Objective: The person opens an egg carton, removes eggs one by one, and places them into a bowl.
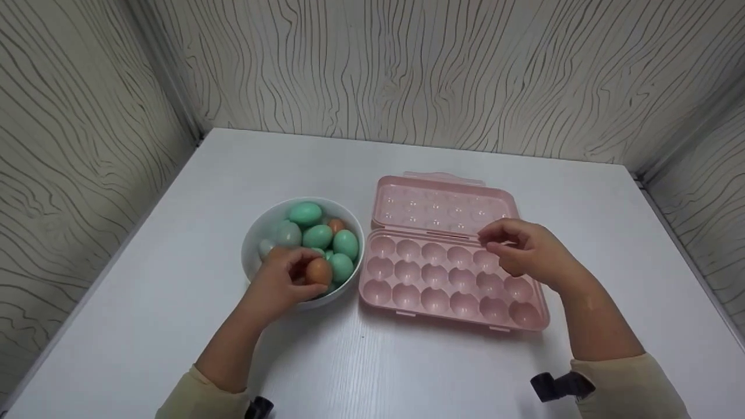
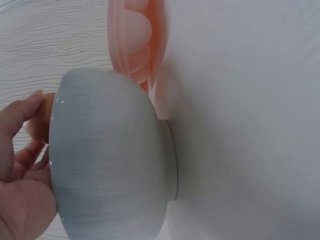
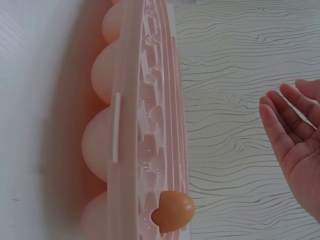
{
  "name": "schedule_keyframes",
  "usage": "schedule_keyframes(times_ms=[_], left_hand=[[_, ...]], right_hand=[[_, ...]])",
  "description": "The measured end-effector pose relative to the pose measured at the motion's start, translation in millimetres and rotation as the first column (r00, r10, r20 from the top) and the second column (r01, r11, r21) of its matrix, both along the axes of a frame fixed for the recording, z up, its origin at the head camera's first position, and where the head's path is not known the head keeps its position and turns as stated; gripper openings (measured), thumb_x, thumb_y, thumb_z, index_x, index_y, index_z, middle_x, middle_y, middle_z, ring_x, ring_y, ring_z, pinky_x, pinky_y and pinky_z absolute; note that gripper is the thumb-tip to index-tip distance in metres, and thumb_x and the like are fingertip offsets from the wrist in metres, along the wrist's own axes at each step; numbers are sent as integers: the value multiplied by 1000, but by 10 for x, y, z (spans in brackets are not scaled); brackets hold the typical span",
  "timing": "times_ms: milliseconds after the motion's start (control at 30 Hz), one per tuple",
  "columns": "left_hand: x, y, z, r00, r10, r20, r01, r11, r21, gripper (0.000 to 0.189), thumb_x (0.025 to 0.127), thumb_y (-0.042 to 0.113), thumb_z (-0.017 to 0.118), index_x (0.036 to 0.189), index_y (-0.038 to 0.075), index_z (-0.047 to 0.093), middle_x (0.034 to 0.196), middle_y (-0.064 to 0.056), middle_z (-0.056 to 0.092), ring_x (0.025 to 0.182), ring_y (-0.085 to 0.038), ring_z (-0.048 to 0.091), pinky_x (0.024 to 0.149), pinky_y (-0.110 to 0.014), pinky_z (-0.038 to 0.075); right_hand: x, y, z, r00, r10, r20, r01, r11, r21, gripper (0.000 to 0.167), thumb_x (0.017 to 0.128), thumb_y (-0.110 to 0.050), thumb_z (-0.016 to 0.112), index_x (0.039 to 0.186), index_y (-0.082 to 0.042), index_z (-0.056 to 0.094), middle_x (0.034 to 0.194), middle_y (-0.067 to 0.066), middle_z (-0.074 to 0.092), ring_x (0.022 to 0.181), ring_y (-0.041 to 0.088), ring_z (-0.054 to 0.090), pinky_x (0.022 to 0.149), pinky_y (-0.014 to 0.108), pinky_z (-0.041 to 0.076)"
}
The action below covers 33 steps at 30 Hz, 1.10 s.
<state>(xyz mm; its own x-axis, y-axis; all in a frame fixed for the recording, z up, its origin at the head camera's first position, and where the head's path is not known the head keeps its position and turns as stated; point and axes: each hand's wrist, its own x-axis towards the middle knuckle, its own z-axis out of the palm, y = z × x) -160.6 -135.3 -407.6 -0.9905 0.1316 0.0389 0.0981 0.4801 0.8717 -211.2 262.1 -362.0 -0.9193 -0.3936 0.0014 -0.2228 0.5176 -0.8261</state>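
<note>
In the head view, my left hand (image 1: 278, 285) pinches a brown egg (image 1: 319, 272) between thumb and fingers, over the near side of a white bowl (image 1: 251, 238). The left wrist view shows this egg at the rim. Inside the bowl lie several green eggs (image 1: 305, 214), paler ones and another brown egg (image 1: 336, 225). My right hand (image 1: 532, 253) hovers with loosely bent fingers and nothing in them, above the right back part of a pink egg carton (image 1: 454, 315). One brown egg (image 3: 176, 211) sits at the carton's right end, seen in the right wrist view.
Right of the bowl, the carton's lid (image 1: 445, 203) is folded back away from me. The cups in its front row hold nothing. All stands on a white table (image 1: 163, 262), with wood-grain panels (image 1: 396, 75) behind and at both sides.
</note>
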Motion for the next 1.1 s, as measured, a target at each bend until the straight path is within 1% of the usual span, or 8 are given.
schedule_keyframes(times_ms=[167,367,533,633,700,767,867,1100], left_hand=[[14,18,2,1000,14,26,-13,999,-41,39,67,16,81,102,19,63,103,3,55,94,-18,51,85,-34,48],[9,28,-1,998,25,54,-20,996,-82,38,68,19,81,101,20,63,98,4,57,90,-17,51,83,-33,48],[-5,32,-9,996,41,73,-39,999,-36,33,68,26,80,98,21,67,97,3,57,89,-17,53,80,-32,49],[-8,36,-11,994,60,87,-61,998,6,31,68,28,80,96,20,69,96,2,58,87,-17,55,77,-31,50],[-5,39,-8,992,72,103,-74,997,22,32,68,28,81,96,20,70,97,1,58,87,-17,56,77,-31,51],[-1,43,-2,988,87,125,-90,996,20,33,68,29,80,97,19,69,99,1,57,89,-16,56,78,-31,51],[3,45,5,983,105,151,-108,994,11,34,68,29,80,99,19,69,100,0,57,90,-16,56,80,-31,51],[14,34,46,978,126,166,-127,992,0,28,75,18,76,102,17,68,99,4,64,94,-14,60,83,-33,50]], right_hand=[[8,6,8,1000,-6,13,6,1000,3,22,89,-19,60,108,-8,60,102,10,58,80,19,57,58,30,51],[11,8,6,1000,-9,-14,9,1000,20,20,89,-17,59,107,-9,60,103,10,59,84,18,58,64,31,53],[9,9,1,1000,-7,-24,8,1000,25,19,89,-17,59,107,-10,61,102,9,59,83,18,58,63,32,53],[15,16,6,1000,-16,-24,17,999,42,20,89,-20,59,107,-11,61,101,7,59,84,19,59,65,33,53],[13,26,4,999,-19,-33,21,998,54,22,89,-21,59,108,-10,61,102,6,60,89,20,59,70,30,53],[13,41,5,999,-25,-45,28,997,76,24,89,-24,59,108,-10,61,103,6,61,92,21,60,75,26,51],[9,67,-2,998,-31,-57,37,995,97,25,90,-26,59,109,-10,61,104,5,62,96,21,60,78,19,48],[12,125,-22,997,-51,-64,58,992,110,27,89,-29,59,108,-10,61,103,3,62,95,14,59,80,17,46]])
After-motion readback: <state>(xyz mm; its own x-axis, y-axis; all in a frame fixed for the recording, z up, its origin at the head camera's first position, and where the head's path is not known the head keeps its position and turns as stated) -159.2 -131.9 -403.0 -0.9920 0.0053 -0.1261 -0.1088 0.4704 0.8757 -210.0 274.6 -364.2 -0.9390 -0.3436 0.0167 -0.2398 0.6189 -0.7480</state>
